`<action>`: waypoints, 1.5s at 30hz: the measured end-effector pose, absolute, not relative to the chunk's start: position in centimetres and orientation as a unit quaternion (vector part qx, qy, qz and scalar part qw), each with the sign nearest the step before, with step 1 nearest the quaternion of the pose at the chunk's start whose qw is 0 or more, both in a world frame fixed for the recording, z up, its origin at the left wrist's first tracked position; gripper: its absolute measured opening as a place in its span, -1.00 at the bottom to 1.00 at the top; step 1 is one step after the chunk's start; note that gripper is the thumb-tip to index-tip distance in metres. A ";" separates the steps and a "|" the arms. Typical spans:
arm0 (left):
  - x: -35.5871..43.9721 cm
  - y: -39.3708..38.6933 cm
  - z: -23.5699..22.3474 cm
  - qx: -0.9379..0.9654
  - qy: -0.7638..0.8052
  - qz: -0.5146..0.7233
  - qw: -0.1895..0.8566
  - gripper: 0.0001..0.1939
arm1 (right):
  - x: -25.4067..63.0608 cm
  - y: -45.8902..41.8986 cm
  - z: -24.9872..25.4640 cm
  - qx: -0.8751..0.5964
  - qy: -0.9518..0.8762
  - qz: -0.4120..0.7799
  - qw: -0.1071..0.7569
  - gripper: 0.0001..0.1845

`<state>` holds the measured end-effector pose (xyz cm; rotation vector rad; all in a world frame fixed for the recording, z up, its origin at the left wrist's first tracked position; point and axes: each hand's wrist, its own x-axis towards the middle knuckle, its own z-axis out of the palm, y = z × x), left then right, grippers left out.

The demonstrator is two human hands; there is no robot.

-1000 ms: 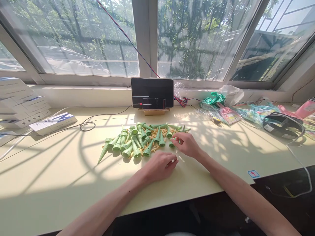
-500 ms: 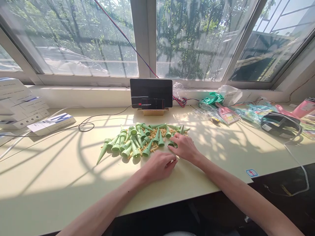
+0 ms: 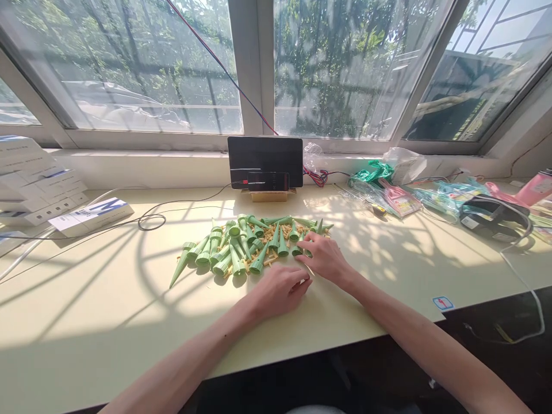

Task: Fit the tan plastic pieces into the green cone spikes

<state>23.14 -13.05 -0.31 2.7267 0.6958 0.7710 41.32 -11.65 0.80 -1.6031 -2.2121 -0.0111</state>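
A heap of several green plastic cones (image 3: 241, 244) lies on the pale yellow table (image 3: 107, 287), mixed with small tan pieces (image 3: 276, 233). My right hand (image 3: 325, 256) rests at the heap's right edge, its fingers curled on a green cone (image 3: 297, 250). My left hand (image 3: 278, 292) lies palm down just in front of the heap, fingers bent, fingertips close to the right hand; what is under them is hidden.
A dark tablet (image 3: 265, 161) with a phone (image 3: 268, 181) stands at the back on a stand. White boxes (image 3: 38, 184) and a cable loop (image 3: 150, 221) are at left. Bags, pink items and a black strap (image 3: 491, 213) crowd the right.
My right hand has slid a little to the left and forward, closer onto the heap's right edge. The left hand has barely moved.
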 end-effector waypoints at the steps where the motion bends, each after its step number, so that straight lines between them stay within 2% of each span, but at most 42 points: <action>1: 23.1 -13.1 -0.3 0.928 0.238 0.264 0.113 -0.63 | 41.3 -11.6 0.8 -0.574 -0.793 -0.006 0.204 -0.90; 15: 23.0 -12.8 -0.3 0.876 0.271 0.364 0.162 -0.64 | 41.3 -11.6 0.4 -0.549 -0.796 0.019 0.254 -0.85; 25: 23.0 -12.4 1.1 0.721 0.429 0.498 0.218 -0.74 | 41.2 -11.6 0.1 -0.452 -0.781 0.052 0.429 -0.80; 29: 23.0 -12.4 1.5 0.688 0.461 0.488 0.275 -0.71 | 41.1 -11.9 0.1 -0.430 -0.772 0.046 0.466 -0.77; 36: 22.9 -12.1 1.2 0.671 0.432 0.457 0.392 -0.66 | 40.3 -11.9 -0.8 -0.376 -0.799 0.074 0.463 -0.82; 45: 22.9 -12.0 1.0 0.643 0.395 0.462 0.466 -0.61 | 40.4 -12.0 -0.3 -0.369 -0.780 0.066 0.500 -0.82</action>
